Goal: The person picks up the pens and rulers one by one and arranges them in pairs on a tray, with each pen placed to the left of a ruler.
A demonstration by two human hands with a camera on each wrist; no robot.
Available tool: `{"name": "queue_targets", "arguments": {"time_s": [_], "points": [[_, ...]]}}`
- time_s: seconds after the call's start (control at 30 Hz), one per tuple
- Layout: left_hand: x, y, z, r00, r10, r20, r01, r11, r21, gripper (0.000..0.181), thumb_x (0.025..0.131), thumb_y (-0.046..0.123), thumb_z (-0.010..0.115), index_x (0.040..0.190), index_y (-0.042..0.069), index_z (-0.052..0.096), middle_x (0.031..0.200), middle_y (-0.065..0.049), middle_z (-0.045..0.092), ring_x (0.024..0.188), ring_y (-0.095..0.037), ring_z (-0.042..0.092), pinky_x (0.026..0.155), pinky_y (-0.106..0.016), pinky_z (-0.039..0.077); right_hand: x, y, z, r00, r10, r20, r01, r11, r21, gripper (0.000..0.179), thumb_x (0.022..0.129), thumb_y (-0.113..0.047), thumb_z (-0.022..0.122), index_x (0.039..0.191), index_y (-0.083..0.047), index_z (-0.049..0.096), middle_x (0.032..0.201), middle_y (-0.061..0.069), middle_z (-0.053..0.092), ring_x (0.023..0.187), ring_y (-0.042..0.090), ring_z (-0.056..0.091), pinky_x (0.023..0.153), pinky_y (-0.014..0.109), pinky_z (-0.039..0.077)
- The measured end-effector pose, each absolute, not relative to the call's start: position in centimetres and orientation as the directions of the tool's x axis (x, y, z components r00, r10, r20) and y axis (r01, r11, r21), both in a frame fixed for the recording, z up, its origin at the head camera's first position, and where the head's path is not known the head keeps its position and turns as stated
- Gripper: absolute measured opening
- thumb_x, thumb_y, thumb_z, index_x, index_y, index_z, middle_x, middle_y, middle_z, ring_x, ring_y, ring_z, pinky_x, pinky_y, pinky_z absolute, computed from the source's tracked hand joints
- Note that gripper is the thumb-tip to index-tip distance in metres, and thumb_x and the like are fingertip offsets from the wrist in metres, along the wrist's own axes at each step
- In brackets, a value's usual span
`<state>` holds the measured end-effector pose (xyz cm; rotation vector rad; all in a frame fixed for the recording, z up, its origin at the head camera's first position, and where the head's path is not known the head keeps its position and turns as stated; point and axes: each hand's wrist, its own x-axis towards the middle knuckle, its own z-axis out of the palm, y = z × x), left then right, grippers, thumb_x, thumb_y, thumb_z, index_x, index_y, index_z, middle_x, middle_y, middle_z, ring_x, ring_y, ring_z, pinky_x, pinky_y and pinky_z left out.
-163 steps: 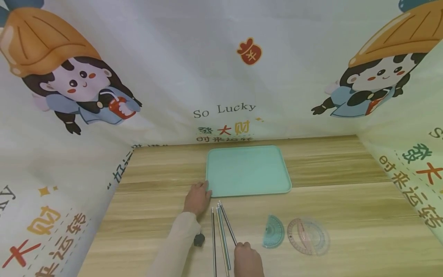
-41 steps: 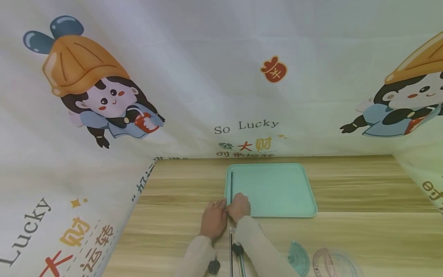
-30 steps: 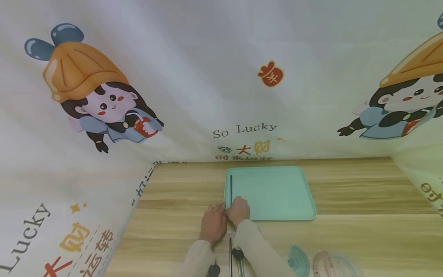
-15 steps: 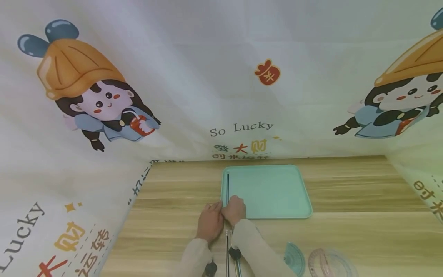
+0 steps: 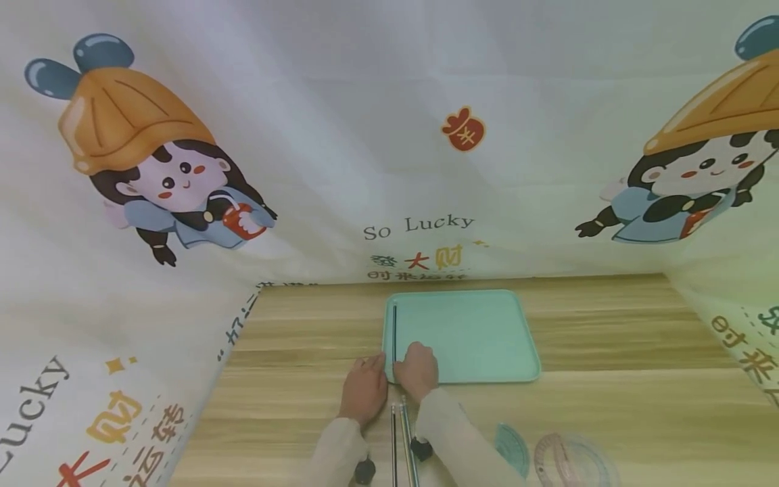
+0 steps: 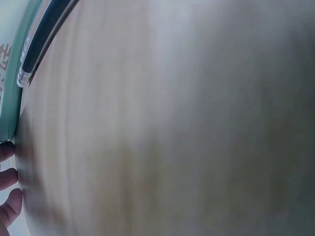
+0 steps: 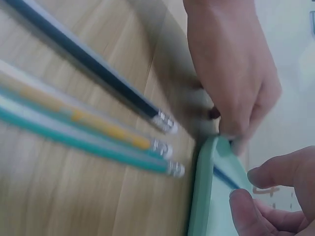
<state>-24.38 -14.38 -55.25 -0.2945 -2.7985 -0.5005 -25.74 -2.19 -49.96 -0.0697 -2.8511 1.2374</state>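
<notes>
A dark pencil [image 5: 395, 331] lies lengthwise along the left side of the light green tray [image 5: 468, 338]. My right hand [image 5: 418, 370] is over the tray's front left part, just right of that pencil. In the right wrist view its thumb and finger are parted close to the pencil's near end. My left hand [image 5: 364, 392] rests at the tray's front left corner, fingers touching the rim. In front of the tray, on the wooden table, lie another dark pencil [image 7: 98, 69], a yellow pencil [image 7: 98, 125] and a teal pencil [image 7: 88, 140], their eraser ends toward the tray.
To the right of the forearms lie a teal protractor [image 5: 512, 449], a pink protractor [image 5: 550, 460] and a clear protractor [image 5: 593, 463], the last two overlapping. A printed cloth [image 5: 328, 169] with cartoon figures walls the table at the back and sides.
The right hand gripped the dark pencil on the table 5.4 seconds ago; that pencil now lies in the tray. In the last half second the hand has let go and shifted slightly right.
</notes>
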Motion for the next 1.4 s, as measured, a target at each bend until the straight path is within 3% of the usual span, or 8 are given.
{"name": "queue_targets", "arguments": {"time_s": [0.27, 0.3, 0.4, 0.47, 0.5, 0.53, 0.9, 1.4], "points": [[-24.5, -14.4, -55.4, -0.948, 0.151, 0.280, 0.242, 0.915, 0.324, 0.038, 0.094, 0.014, 0.047, 0.128, -0.001, 0.056, 0.127, -0.014, 0.062, 0.102, -0.026, 0.059, 0.087, -0.037, 0.052, -24.7, 1.0, -50.6, -0.998, -0.003, 0.061, -0.046, 0.675, -0.737, 0.047, 0.078, -0.002, 0.058, 0.050, -0.018, 0.024, 0.045, -0.009, 0.020, 0.041, 0.006, 0.019, 0.035, 0.017, 0.018], [-24.5, -14.3, -55.4, -0.949, 0.148, 0.277, 0.238, 0.913, 0.331, 0.039, 0.094, 0.014, 0.046, 0.129, -0.001, 0.056, 0.127, -0.014, 0.062, 0.103, -0.027, 0.059, 0.087, -0.037, 0.052, -24.4, 1.4, -50.6, -0.998, -0.013, 0.062, -0.054, 0.674, -0.737, 0.046, 0.078, -0.002, 0.057, 0.050, -0.018, 0.024, 0.046, -0.008, 0.021, 0.042, 0.006, 0.019, 0.036, 0.017, 0.018], [-24.5, -14.3, -55.5, -0.949, 0.141, 0.282, 0.236, 0.911, 0.339, 0.038, 0.094, 0.013, 0.046, 0.128, -0.002, 0.056, 0.127, -0.015, 0.062, 0.103, -0.028, 0.060, 0.087, -0.038, 0.052, -23.4, 2.7, -50.5, -0.997, -0.031, 0.066, -0.069, 0.691, -0.720, 0.026, 0.080, -0.004, 0.059, 0.057, -0.007, 0.046, 0.055, 0.001, 0.048, 0.047, 0.008, 0.033, 0.040, 0.020, 0.034], [-24.5, -14.3, -55.6, -0.947, 0.140, 0.288, 0.238, 0.910, 0.340, 0.038, 0.094, 0.013, 0.047, 0.127, -0.002, 0.057, 0.126, -0.015, 0.062, 0.103, -0.028, 0.060, 0.087, -0.039, 0.052, -22.6, 3.5, -50.3, -0.997, -0.040, 0.068, -0.076, 0.696, -0.714, 0.009, 0.080, -0.003, 0.059, 0.073, 0.002, 0.058, 0.073, 0.012, 0.061, 0.055, 0.012, 0.045, 0.049, 0.026, 0.047], [-24.6, -14.3, -55.6, -0.946, 0.140, 0.294, 0.240, 0.910, 0.339, 0.038, 0.094, 0.012, 0.047, 0.127, -0.002, 0.057, 0.126, -0.015, 0.062, 0.102, -0.028, 0.060, 0.086, -0.039, 0.052, -22.2, 3.8, -50.3, -0.997, -0.043, 0.069, -0.080, 0.700, -0.710, 0.010, 0.079, -0.004, 0.059, 0.084, 0.006, 0.060, 0.083, 0.017, 0.065, 0.060, 0.014, 0.049, 0.056, 0.029, 0.051], [-24.6, -14.3, -55.6, -0.944, 0.141, 0.300, 0.242, 0.911, 0.333, 0.037, 0.094, 0.012, 0.047, 0.127, -0.002, 0.057, 0.126, -0.015, 0.063, 0.101, -0.028, 0.060, 0.085, -0.039, 0.053, -21.9, 4.1, -50.2, -0.996, -0.044, 0.074, -0.083, 0.703, -0.706, 0.019, 0.079, -0.004, 0.059, 0.093, 0.008, 0.061, 0.092, 0.020, 0.066, 0.065, 0.017, 0.053, 0.062, 0.033, 0.054], [-24.4, -14.3, -55.4, -0.946, 0.132, 0.295, 0.240, 0.898, 0.368, 0.038, 0.094, 0.012, 0.046, 0.127, -0.002, 0.058, 0.126, -0.015, 0.062, 0.099, -0.028, 0.059, 0.083, -0.039, 0.052, -18.1, 6.9, -50.0, -0.999, -0.013, 0.038, -0.035, 0.747, -0.664, 0.023, 0.078, -0.008, 0.065, 0.099, 0.003, 0.064, 0.090, 0.012, 0.064, 0.082, 0.026, 0.062, 0.072, 0.040, 0.056], [-24.5, -14.4, -55.6, -0.951, 0.128, 0.280, 0.232, 0.895, 0.381, 0.038, 0.095, 0.015, 0.045, 0.127, -0.001, 0.057, 0.127, -0.015, 0.062, 0.097, -0.025, 0.058, 0.082, -0.037, 0.051, -14.0, 10.3, -49.8, -0.993, -0.089, 0.071, -0.114, 0.820, -0.561, 0.029, 0.079, -0.010, 0.069, 0.105, -0.001, 0.062, 0.096, 0.009, 0.064, 0.081, 0.020, 0.063, 0.068, 0.034, 0.056]]}}
